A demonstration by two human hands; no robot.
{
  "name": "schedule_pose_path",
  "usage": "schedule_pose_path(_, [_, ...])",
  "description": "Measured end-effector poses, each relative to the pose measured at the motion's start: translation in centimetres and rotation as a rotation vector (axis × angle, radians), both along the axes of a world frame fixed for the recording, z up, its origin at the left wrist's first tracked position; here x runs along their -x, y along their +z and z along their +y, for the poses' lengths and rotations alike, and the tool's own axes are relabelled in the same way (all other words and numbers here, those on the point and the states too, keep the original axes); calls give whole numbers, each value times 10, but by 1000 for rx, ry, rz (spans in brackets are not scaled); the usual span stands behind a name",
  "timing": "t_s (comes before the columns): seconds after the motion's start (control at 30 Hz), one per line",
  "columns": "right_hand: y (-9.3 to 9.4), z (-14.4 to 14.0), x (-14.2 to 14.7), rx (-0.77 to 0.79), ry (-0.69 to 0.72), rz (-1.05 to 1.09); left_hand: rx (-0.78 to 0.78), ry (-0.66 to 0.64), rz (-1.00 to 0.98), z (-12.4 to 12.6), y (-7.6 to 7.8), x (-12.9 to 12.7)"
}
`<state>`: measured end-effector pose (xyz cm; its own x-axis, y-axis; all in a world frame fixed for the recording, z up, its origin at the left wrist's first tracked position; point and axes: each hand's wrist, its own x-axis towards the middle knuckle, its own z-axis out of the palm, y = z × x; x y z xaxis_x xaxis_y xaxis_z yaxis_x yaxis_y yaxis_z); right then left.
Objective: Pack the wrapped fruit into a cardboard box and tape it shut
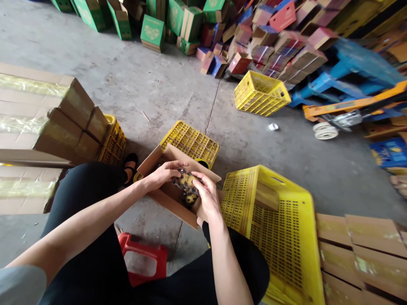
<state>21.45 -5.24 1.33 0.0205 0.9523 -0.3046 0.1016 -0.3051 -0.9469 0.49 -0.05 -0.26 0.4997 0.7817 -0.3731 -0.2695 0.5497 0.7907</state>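
Just below the middle of the frame an open cardboard box [171, 192] sits on the concrete floor [165, 89] between the person's knees. Its long axis runs from the upper left toward the lower right, and one flap stands up along its far edge. Inside lies a cluster of small dark and yellow items [187, 186], bunched toward the box's right half; they are too blurred to tell what they are.

The left hand [165, 173] reaches in from the left, its fingers curled over the top of the cluster and touching it. The right hand [207, 195] comes from below, its fingers bent around the near right side of the same cluster. Both hands are partly closed on the items, though how firm the grip is cannot be told.

Just behind the box lies a yellow slatted crate [192, 142], bottom side up. A large yellow crate [280, 228] stands to the right, tilted with its opening facing left, and a cardboard piece shows inside it. Another yellow crate [260, 93] sits farther up right. A red stool [143, 258] shows below the box, between the legs. Taped cartons [28, 106] are stacked at the left, and green boxes [152, 31] and red and blue boxes [270, 38] are piled along the top.
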Motion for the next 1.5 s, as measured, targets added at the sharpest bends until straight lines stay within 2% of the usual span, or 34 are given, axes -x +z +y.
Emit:
schedule_pose_path(0.17, [-9, 1, 0, -41, 4, -130, -14, 8, 106, 0, 1, 2])
schedule_pose_path(0.33, [-19, 1, -2, -57, -6, -176, -48, 69, 274, 4, -2, 7])
schedule_pose_path(0.5, [-20, 0, -4, -67, -11, -180, -206, 98, 456, 11, -11, 12])
schedule_pose_path(0.63, [-16, -1, -7, -66, -11, -163, -367, -30, 608, 12, -24, 15])
schedule_pose_path(0.83, [-15, -4, -8, -54, -3, -135, -559, -261, 820, -1, -45, 26])
schedule_pose_path(1.03, [-14, -6, -7, -53, 22, -86, -686, -412, 908, -4, -51, 36])
schedule_pose_path(1.17, [-15, -6, -6, -48, 30, -66, -710, -429, 939, -4, -52, 37])
schedule_pose_path(1.3, [-15, -6, -6, -45, 39, -57, -677, -364, 949, -2, -49, 35])
schedule_pose_path(1.4, [-15, -6, -7, -43, 45, -57, -633, -286, 903, 6, -38, 33])
schedule_pose_path(1.5, [-16, -5, -8, -35, 42, -58, -577, -203, 790, 18, -20, 35])
